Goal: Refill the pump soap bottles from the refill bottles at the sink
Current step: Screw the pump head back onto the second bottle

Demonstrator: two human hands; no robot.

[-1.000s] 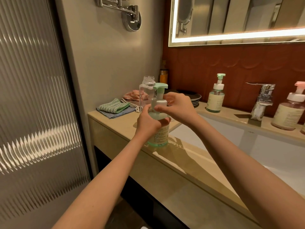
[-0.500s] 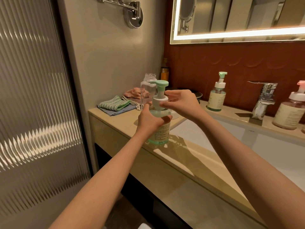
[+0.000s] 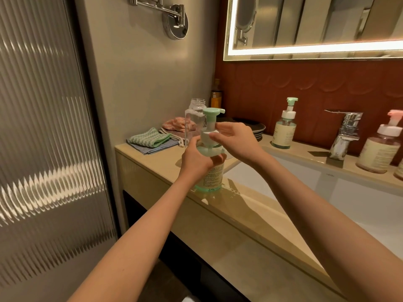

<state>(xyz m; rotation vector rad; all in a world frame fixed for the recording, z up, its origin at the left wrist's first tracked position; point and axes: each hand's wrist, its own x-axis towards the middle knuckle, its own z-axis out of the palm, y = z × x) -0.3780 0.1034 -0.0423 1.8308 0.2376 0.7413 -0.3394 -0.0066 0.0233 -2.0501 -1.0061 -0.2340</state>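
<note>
Pump bottle (image 3: 214, 175) on wet beige countertop (image 3: 165, 163)

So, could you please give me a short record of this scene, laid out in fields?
left hand: grips pump bottle, upright on counter
right hand: pinches its white collar
behind: clear bottle, uncapped
on ledge: second pump bottle, tap, pink pump bottle
counter's left end: folded cloths
</note>
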